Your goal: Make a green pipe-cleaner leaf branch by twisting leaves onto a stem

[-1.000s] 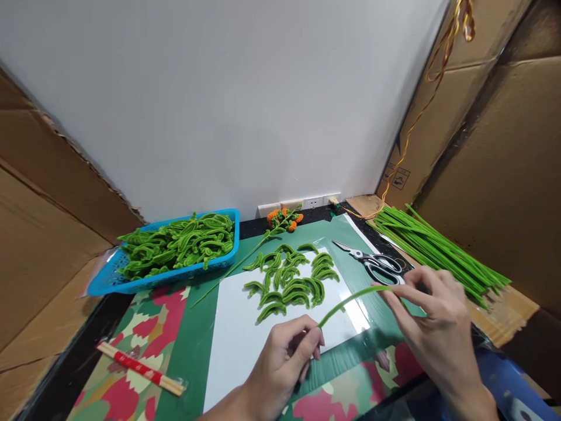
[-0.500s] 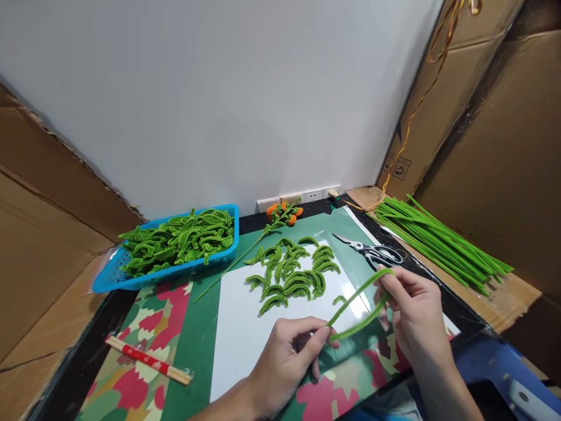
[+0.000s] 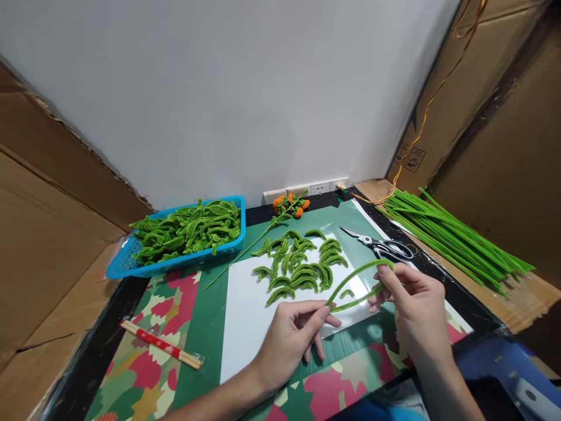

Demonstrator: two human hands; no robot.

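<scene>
Green stem (image 3: 350,273) being pinched by left hand (image 3: 295,336) and right hand (image 3: 418,301), its bend being partly hidden by thumb (image 3: 391,282), forearms (image 3: 236,393) being cropped.

Worn on head, facing fwd + down across table (image 3: 103,339) to far wall (image 3: 219,99). Sits nr left hand (image 3: 291,339) & right hand (image 3: 414,292), looking from behind + above, cutting off both forearms (image 3: 442,377) at near edge. Reaches wide, incl. L cardboard (image 3: 56,216) & R cardboard (image 3: 504,158). Aimed approx. at table's far edge; squeezed in ht.
</scene>
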